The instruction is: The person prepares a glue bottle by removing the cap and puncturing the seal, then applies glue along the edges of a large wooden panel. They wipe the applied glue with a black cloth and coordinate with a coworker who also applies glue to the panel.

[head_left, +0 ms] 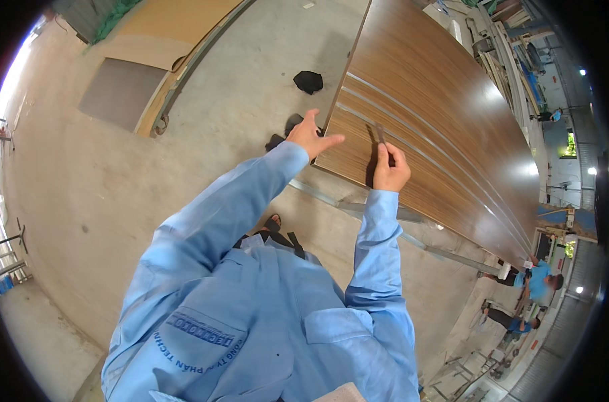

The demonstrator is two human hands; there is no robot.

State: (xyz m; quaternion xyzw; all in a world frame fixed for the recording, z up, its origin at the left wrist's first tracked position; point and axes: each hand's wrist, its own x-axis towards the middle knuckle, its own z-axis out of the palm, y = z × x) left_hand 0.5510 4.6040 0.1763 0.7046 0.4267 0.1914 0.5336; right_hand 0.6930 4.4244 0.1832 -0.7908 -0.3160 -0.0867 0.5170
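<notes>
A long brown wood-grain panel [445, 127] with several pale lines running along it lies in front of me to the right. At its near left corner is my left hand [310, 137], thumb and fingers spread apart; whether it touches the edge I cannot tell. Over the panel's near end, my right hand [391, 169] pinches a short, thin brown strip [379, 132] that points away from me. A dark shadow falls on the panel beside that hand.
Metal rails [348, 206] support the panel from below. Black lumps [308, 82] lie on the concrete floor, left of the panel. Boards [127, 94] are at the far left. Another person in blue [540, 281] stands at the panel's far right end.
</notes>
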